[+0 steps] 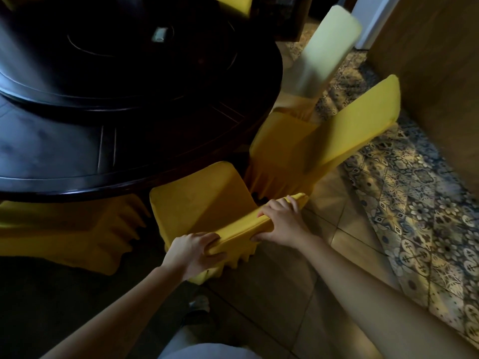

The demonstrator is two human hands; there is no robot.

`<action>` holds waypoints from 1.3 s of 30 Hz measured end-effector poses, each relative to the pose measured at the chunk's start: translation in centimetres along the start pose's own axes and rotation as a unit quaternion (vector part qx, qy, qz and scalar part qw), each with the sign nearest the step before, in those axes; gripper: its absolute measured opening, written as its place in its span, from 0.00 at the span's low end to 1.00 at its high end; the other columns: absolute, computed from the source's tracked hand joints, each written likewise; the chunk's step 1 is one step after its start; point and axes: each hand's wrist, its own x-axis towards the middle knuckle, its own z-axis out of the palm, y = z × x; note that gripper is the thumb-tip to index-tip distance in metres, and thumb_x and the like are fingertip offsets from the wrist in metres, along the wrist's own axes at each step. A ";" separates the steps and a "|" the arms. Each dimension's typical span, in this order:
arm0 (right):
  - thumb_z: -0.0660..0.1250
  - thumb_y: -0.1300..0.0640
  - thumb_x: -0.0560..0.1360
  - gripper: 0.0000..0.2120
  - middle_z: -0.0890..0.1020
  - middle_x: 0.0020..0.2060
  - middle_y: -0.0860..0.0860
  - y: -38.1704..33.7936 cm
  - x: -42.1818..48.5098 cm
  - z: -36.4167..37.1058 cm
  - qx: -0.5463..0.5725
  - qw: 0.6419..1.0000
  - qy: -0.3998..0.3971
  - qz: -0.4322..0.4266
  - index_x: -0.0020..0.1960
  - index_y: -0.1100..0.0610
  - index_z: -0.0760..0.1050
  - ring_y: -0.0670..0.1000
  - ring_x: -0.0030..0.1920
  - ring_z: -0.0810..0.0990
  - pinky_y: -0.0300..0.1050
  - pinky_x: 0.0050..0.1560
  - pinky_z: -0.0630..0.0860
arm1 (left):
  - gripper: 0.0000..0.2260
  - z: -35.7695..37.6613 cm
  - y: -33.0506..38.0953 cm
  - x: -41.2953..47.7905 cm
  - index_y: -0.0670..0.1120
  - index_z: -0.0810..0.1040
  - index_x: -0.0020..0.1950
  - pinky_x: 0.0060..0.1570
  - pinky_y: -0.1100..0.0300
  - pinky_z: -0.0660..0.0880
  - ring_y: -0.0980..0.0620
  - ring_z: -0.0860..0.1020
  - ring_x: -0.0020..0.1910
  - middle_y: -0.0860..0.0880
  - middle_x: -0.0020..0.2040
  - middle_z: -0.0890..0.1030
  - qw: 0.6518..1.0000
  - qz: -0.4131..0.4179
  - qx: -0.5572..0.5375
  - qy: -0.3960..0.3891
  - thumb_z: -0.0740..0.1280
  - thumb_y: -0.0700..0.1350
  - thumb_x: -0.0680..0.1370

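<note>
A chair in a yellow fabric cover (pixel 197 203) stands right in front of me, its seat partly under the edge of a dark round table (pixel 124 151). My left hand (pixel 193 251) grips the left end of the chair's top rail, fingers curled over the yellow fabric. My right hand (pixel 281 224) grips the same rail further right, fingers wrapped over the top and thumb underneath. Both forearms reach in from the bottom of the view.
A second yellow-covered chair (pixel 324 141) stands to the right, a pale-backed one (pixel 324 50) beyond it. More yellow fabric (pixel 64 234) hangs at the left. A raised turntable (pixel 116 60) sits on the table. Patterned tiles (pixel 414 203) and a wooden wall (pixel 440 73) lie right.
</note>
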 end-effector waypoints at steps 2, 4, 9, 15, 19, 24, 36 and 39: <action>0.62 0.27 0.64 0.30 0.73 0.58 0.46 -0.1 -0.1 0.0 0.001 1.000 -0.005 0.005 0.58 0.44 0.71 0.51 0.62 0.67 0.54 0.70 0.45 | 0.31 0.0 0.1 0.2 0.55 0.73 0.63 0.36 0.71 0.70 0.60 0.78 0.44 0.56 0.56 0.79 1.000 -0.018 -0.019 -0.009 0.50 0.73 0.71; 0.62 0.27 0.65 0.30 0.73 0.58 0.47 -0.2 -0.3 0.0 -0.001 1.000 -0.006 0.015 0.59 0.44 0.71 0.51 0.63 0.67 0.53 0.70 0.45 | 0.33 -0.1 0.2 0.4 0.55 0.73 0.64 0.34 0.72 0.69 0.62 0.77 0.40 0.57 0.55 0.79 0.997 -0.041 -0.053 -0.032 0.48 0.73 0.71; 0.61 0.27 0.65 0.31 0.73 0.59 0.47 -0.6 -0.8 0.1 0.006 0.999 0.005 0.031 0.60 0.44 0.70 0.51 0.64 0.66 0.53 0.71 0.44 | 0.31 -0.2 -0.4 1.4 0.55 0.71 0.67 0.38 0.67 0.76 0.62 0.77 0.42 0.55 0.54 0.79 0.984 -0.072 -0.100 -0.127 0.50 0.71 0.72; 0.63 0.28 0.65 0.32 0.72 0.62 0.46 -0.3 -2.5 -0.3 0.039 0.995 0.014 0.090 0.62 0.45 0.71 0.49 0.67 0.65 0.56 0.74 0.44 | 0.28 -0.6 0.1 6.4 0.64 0.62 0.70 0.45 0.64 0.74 0.58 0.76 0.53 0.53 0.64 0.74 0.963 0.000 -0.108 -0.246 0.48 0.71 0.72; 0.61 0.29 0.67 0.36 0.68 0.68 0.47 1.9 -4.8 -0.3 0.058 0.986 0.066 0.141 0.69 0.47 0.67 0.48 0.71 0.59 0.55 0.75 0.46 | 0.27 -0.2 3.9 12.4 0.59 0.52 0.75 0.69 0.51 0.60 0.50 0.62 0.72 0.52 0.76 0.60 0.965 0.085 -0.057 -0.242 0.48 0.64 0.77; 0.51 0.33 0.73 0.34 0.55 0.75 0.43 3.3 -5.1 -0.3 0.088 0.971 0.110 0.191 0.75 0.46 0.55 0.45 0.75 0.46 0.56 0.73 0.54 | 0.31 -0.4 6.8 15.8 0.58 0.41 0.75 0.69 0.55 0.37 0.56 0.43 0.74 0.54 0.77 0.45 0.970 0.138 -0.036 -0.195 0.43 0.66 0.74; 0.44 0.32 0.74 0.37 0.41 0.77 0.45 8.8 -4.9 -4.3 0.100 0.960 0.121 0.234 0.77 0.49 0.44 0.46 0.75 0.36 0.54 0.75 0.42 | 0.31 0.0 14.7 21.0 0.59 0.36 0.73 0.71 0.48 0.31 0.55 0.30 0.72 0.58 0.73 0.33 0.976 0.173 -0.005 -0.134 0.40 0.67 0.73; 0.52 0.40 0.78 0.34 0.40 0.77 0.47 13.2 -5.2 -6.6 0.084 0.962 0.104 0.236 0.77 0.49 0.41 0.49 0.75 0.36 0.55 0.75 0.42 | 0.30 1.0 18.3 24.7 0.59 0.36 0.74 0.70 0.48 0.31 0.55 0.28 0.71 0.58 0.72 0.32 0.979 0.177 0.013 -0.105 0.43 0.66 0.75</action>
